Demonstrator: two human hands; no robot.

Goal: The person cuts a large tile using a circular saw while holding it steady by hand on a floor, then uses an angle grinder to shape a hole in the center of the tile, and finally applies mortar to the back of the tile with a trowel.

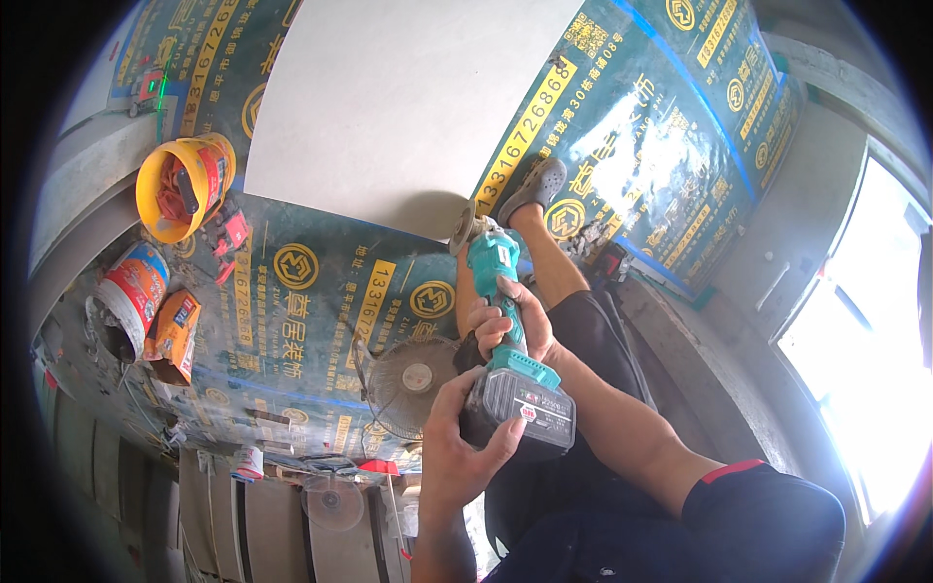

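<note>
A teal cordless angle grinder (494, 255) is held up in front of my legs. My right hand (515, 321) wraps round its slim body, fingers closed. Against the black battery (539, 420) at the tool's near end, my left hand (465, 452) is closed, its thumb lying across the top face. The grinder's disc (464, 228) points away from me, just over the near edge of a large white sheet (389, 107) lying on the floor covering. I cannot tell whether the disc touches the sheet or is spinning.
Printed green floor film (326, 277) surrounds the sheet. On the left stand a yellow bucket (154, 199), a white-and-red bucket (131, 291) and an orange box (175, 330). A round fan (418, 377) is beside my left leg. A green-lit laser level (148, 89) sits far left. My shoe (536, 189) is near the sheet.
</note>
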